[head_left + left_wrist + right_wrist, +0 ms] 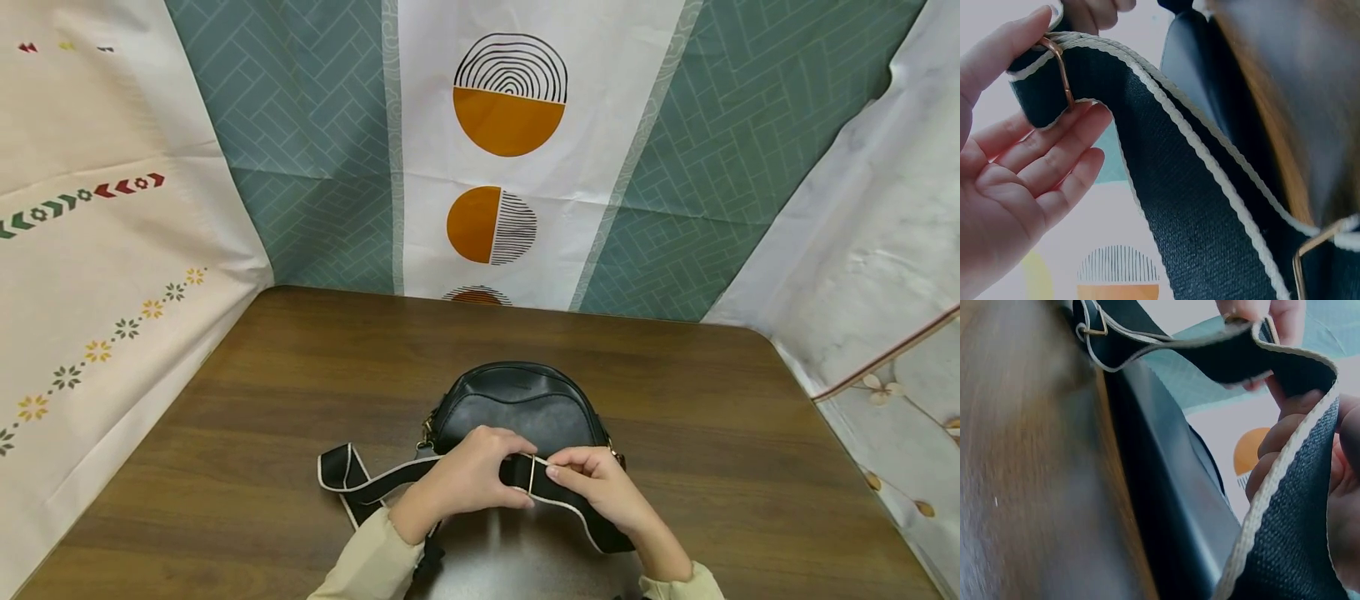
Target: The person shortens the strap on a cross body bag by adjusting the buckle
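Note:
A black handbag [517, 417] with a rounded top lies on the table in front of both hands. Its wide black strap [397, 479] has pale braided edges and runs across in front of the bag. My left hand [472, 475] grips the strap at a thin gold slider buckle [1065, 75], thumb on the upper edge and fingertips at the lower. Just right of the buckle, my right hand [600, 492] pinches the strap between thumb and fingers. In the right wrist view the strap [1291, 506] passes over the curled fingers of that hand.
The brown wooden table [712, 417] extends on all sides of the bag. A strap loop [345, 467] lies to the left. Another gold buckle [1300, 262] sits lower on the strap. Patterned cloths [315, 167] hang behind the table and at both sides.

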`<control>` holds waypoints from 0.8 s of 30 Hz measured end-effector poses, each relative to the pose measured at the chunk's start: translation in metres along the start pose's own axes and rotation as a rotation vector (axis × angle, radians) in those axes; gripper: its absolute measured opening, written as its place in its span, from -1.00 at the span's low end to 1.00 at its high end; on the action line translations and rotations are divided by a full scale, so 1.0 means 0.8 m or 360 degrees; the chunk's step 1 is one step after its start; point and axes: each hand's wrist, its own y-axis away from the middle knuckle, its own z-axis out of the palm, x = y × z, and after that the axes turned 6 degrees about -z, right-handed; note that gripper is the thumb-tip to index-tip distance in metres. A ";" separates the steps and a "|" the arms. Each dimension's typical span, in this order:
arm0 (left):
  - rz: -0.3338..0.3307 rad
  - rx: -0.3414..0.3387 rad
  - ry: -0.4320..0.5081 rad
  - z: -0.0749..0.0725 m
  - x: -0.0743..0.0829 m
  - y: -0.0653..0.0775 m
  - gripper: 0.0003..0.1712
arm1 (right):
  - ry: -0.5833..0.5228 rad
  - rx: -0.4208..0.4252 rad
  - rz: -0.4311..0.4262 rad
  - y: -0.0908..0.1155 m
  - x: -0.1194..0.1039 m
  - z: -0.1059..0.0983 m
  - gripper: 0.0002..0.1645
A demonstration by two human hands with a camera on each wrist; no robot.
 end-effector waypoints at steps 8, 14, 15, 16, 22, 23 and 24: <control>0.0036 -0.0002 -0.0031 0.004 0.000 0.000 -0.49 | 0.0069 0.0034 0.0017 -0.007 -0.001 0.008 -0.83; 0.0018 0.0005 0.0013 0.000 -0.002 0.002 -0.45 | 0.0097 -0.0020 0.0112 -0.001 -0.007 0.001 -0.80; 0.0009 0.0004 0.0024 -0.001 -0.003 0.002 -0.45 | 0.0115 -0.0033 0.0110 0.001 -0.008 -0.001 -0.80; 0.0001 0.0002 0.0030 -0.001 -0.003 0.002 -0.45 | 0.0122 -0.0045 0.0108 0.002 -0.009 -0.003 -0.81; -0.0033 0.0020 0.0010 -0.001 -0.005 0.005 -0.46 | 0.0155 -0.0079 0.0006 0.008 -0.006 -0.008 -0.86; -0.0039 0.0030 -0.0015 -0.001 -0.005 0.005 -0.46 | 0.0154 -0.0077 -0.0014 0.008 -0.006 -0.007 -0.86; -0.0042 0.0041 -0.0042 0.000 -0.005 0.006 -0.46 | 0.0152 -0.0075 -0.0031 0.008 -0.005 -0.007 -0.85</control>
